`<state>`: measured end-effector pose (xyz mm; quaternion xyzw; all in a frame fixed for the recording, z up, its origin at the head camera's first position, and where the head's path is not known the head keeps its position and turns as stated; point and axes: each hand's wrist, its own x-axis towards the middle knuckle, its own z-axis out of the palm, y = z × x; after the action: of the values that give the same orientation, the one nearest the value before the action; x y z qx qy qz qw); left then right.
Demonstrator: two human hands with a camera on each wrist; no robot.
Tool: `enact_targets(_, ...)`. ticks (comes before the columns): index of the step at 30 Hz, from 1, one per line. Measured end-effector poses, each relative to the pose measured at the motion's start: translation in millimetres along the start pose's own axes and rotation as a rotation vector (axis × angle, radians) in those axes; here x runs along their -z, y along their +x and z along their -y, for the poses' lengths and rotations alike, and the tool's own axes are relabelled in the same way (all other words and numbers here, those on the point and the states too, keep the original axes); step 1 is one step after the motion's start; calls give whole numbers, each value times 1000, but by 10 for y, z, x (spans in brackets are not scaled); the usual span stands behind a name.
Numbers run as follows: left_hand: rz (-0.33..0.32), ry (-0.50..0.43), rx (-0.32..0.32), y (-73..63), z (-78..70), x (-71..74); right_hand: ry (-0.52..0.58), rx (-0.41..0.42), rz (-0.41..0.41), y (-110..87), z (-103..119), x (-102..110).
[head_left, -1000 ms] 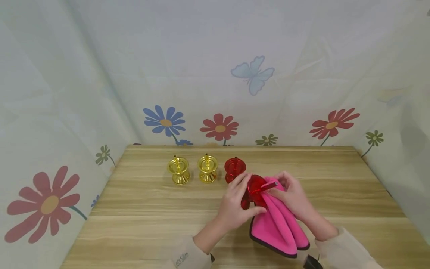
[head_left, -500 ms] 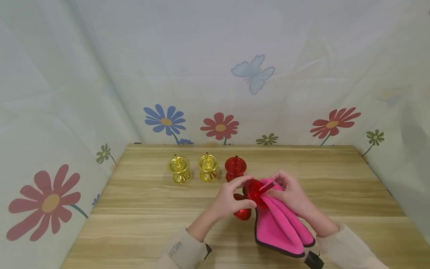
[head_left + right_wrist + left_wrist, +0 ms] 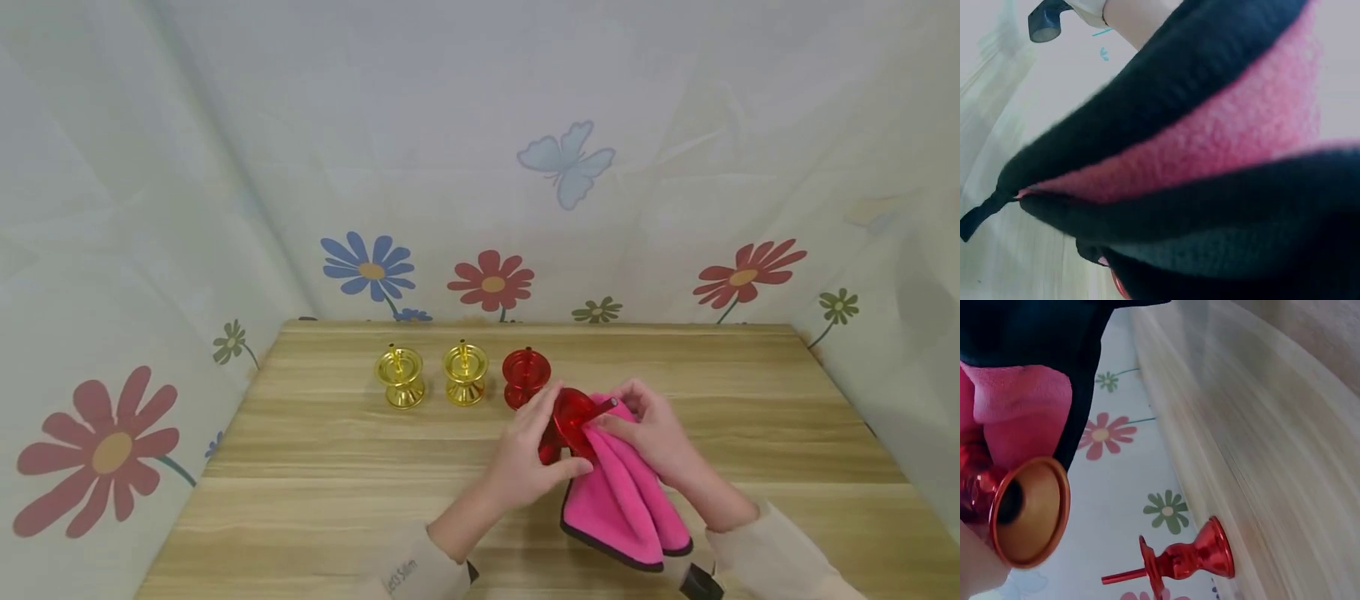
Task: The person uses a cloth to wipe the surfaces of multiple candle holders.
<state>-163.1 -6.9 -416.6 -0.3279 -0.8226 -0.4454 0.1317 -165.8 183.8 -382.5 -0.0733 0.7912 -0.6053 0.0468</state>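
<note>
A shiny red candle holder (image 3: 572,410), with a dish and a thin stem, is tilted to the right above the table. My left hand (image 3: 525,458) grips its dish, thumb at the near rim and fingers at the far side. My right hand (image 3: 652,429) pinches a pink cloth (image 3: 615,500) with dark edging against the dish, near the stem; the cloth hangs down in folds. In the left wrist view the hollow base of the held candle holder (image 3: 1032,512) faces the camera. Cloth (image 3: 1222,131) fills most of the right wrist view and hides the right fingers.
Two gold candle holders, the left one (image 3: 401,379) and the middle one (image 3: 465,375), stand upright in a row with another red candle holder (image 3: 525,375) at the back of the wooden table (image 3: 337,500). A flower-printed curtain (image 3: 637,233) hangs behind.
The left hand and held candle holder swung left and toward the person half a second ago, then returned. The cloth's lower edge shifted right and back. The standing candle holders stayed put.
</note>
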Motion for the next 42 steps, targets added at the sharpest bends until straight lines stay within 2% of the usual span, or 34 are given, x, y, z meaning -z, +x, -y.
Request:
enact_targets(2, -12, 22, -6, 9, -18, -4, -6, 16, 5, -7, -2, -7)
enact_targets(4, -2, -12, 0, 22, -19, 16, -23, 40, 11, -15, -4, -8)
enact_targets(5, 25, -51, 16, 30, -15, 37, -27, 52, 14, -18, -4, -8)
enact_targets(9, 238, -262, 102, 63, 32, 159, -62, 132, 54, -27, -9, -7)
enact_targets(11, 331, -313, 135, 80, 57, 212, -69, 170, 82, -30, -15, -11)
enact_targets(12, 352, -320, 139, 86, 67, 227, -72, 182, 93, -32, -19, -13)
enact_targets(14, 325, -311, 141, 90, 85, 227, -56, 179, 99, -35, -27, -16)
enact_targets(17, 160, -274, 146, 63, 88, 172, -15, 110, 62, -31, -33, -21)
enact_targets(19, 61, -234, 108, 35, 78, 115, 3, 59, 23, -21, -38, -23)
enact_targets(20, 32, -198, 86, 21, 67, 90, 1, 39, 0, -15, -40, -24)
enact_targets(21, 18, -152, 63, 8, 50, 68, -1, 25, -18, -9, -43, -26)
enact_targets(23, 33, -38, 29, -8, 11, 33, 1, 8, -46, 0, -47, -31)
enact_targets(26, 62, 60, 41, -11, -56, -8, 11, 8, -61, 3, -44, -52)
enact_targets(28, 27, 86, 45, 0, -82, -37, 16, 21, -57, -3, -35, -72)
enact_targets(31, -55, 64, 24, 16, -84, -60, 11, 53, -47, -17, -18, -90)
enact_targets(32, -62, 41, 19, 21, -79, -53, 4, 68, -43, -20, -17, -91)
enact_targets(34, -38, -17, 22, 25, -68, -21, -21, 100, -30, -27, -22, -82)
enact_targets(38, 89, -164, 107, 22, -42, 64, -106, 203, -5, -34, -41, -52)
enact_targets(42, 172, -219, 156, 32, -19, 113, -211, 331, 4, -34, -60, -39)
